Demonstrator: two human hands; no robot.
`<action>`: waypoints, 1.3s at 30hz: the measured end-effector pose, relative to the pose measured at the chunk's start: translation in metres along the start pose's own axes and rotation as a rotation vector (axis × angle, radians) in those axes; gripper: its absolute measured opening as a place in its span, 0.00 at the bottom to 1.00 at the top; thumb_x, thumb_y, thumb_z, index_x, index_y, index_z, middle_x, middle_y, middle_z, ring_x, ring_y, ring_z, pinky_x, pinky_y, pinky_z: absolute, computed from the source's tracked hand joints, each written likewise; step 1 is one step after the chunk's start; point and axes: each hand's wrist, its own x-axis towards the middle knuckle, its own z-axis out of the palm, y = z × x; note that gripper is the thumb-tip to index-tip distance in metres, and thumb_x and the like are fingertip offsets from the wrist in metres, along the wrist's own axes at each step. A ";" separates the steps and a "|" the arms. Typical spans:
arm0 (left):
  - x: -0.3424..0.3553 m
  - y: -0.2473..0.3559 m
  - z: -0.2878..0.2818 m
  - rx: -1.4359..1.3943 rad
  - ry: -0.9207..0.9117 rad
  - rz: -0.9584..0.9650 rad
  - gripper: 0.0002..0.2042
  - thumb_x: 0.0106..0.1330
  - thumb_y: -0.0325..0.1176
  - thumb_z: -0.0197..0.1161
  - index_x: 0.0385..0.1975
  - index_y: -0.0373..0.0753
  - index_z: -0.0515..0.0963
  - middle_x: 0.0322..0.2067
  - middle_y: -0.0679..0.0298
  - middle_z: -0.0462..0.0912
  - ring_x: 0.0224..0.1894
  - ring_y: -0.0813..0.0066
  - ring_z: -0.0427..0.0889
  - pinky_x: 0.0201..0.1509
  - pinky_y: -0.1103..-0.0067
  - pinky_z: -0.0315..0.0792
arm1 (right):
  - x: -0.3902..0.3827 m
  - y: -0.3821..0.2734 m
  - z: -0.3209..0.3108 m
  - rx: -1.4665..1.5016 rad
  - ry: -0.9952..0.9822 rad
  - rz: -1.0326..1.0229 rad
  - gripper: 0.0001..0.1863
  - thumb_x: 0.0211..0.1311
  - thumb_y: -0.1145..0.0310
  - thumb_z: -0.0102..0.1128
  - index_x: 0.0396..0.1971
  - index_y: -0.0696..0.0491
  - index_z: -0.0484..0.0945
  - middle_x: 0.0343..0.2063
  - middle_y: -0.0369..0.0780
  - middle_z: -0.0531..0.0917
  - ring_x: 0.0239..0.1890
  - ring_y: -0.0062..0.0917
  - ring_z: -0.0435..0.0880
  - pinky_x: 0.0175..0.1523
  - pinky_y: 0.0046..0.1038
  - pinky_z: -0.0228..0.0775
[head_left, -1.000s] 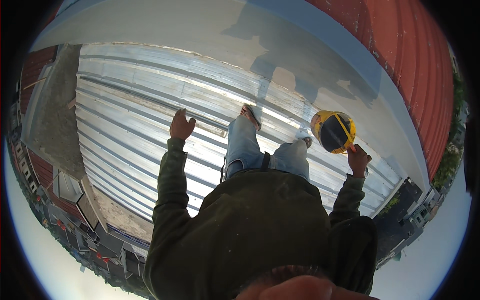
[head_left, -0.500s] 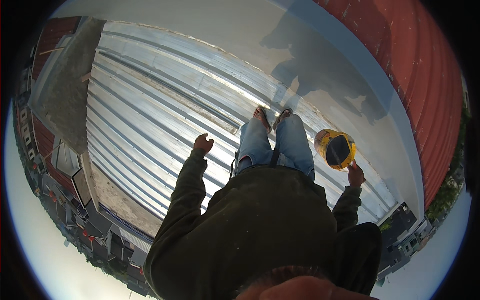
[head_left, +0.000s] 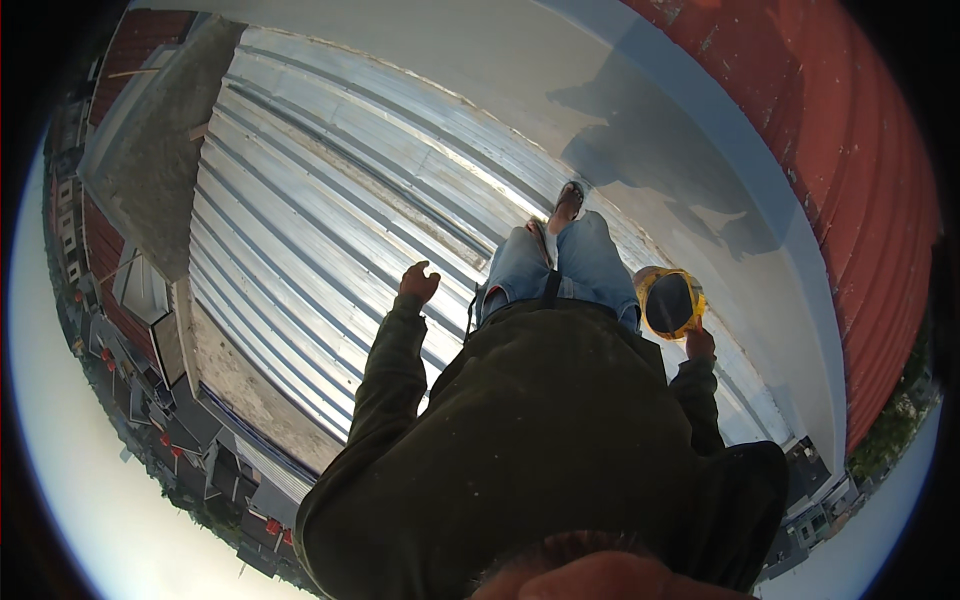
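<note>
Packages: I see none.
Labels: none that I can make out.
Signs: none legible among the distant rooftops.
Screens: none.

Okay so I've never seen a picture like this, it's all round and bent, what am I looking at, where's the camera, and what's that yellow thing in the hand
There is no machine here. The camera sits on a person's head and looks straight down, so you see their own body from above: a dark green jacket, blue jeans and sandalled feet. The wide lens bends straight lines near the rim, which is why it all looks round.

The person stands on a ribbed metal roof of shiny silver sheets. A pale flat strip runs beside it, then a red roof on the right. Far below at the left edge are streets and small buildings.

The left hand is held out to the side, empty, fingers loosely curled. The right hand holds a yellow bucket from underneath; its inside looks dark, and I cannot tell what is in it.
</note>
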 end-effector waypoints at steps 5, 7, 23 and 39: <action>0.015 0.035 -0.010 0.020 -0.053 -0.031 0.28 0.53 0.43 0.59 0.53 0.33 0.73 0.51 0.43 0.75 0.57 0.49 0.73 0.62 0.66 0.66 | 0.012 -0.010 0.003 0.158 0.024 0.054 0.22 0.58 0.49 0.54 0.46 0.47 0.80 0.47 0.45 0.81 0.54 0.43 0.75 0.59 0.50 0.59; 0.026 0.054 -0.019 0.095 -0.047 0.013 0.28 0.54 0.44 0.59 0.54 0.34 0.73 0.51 0.44 0.75 0.57 0.49 0.73 0.62 0.66 0.66 | 0.018 -0.011 -0.004 0.169 -0.015 0.076 0.22 0.58 0.49 0.54 0.46 0.47 0.79 0.48 0.45 0.80 0.55 0.42 0.75 0.59 0.49 0.60; 0.066 0.131 -0.071 0.254 -0.047 0.059 0.24 0.57 0.42 0.60 0.53 0.38 0.74 0.51 0.51 0.77 0.55 0.56 0.76 0.60 0.70 0.69 | 0.072 -0.028 0.003 0.271 -0.160 0.109 0.25 0.58 0.48 0.55 0.47 0.51 0.78 0.47 0.48 0.80 0.54 0.43 0.75 0.57 0.43 0.64; 0.272 0.041 -0.184 0.349 -0.170 0.205 0.27 0.54 0.42 0.60 0.53 0.36 0.73 0.51 0.46 0.76 0.56 0.52 0.74 0.61 0.65 0.68 | 0.008 -0.121 0.045 0.359 -0.020 0.534 0.25 0.57 0.43 0.54 0.55 0.33 0.74 0.53 0.39 0.78 0.59 0.40 0.72 0.61 0.61 0.48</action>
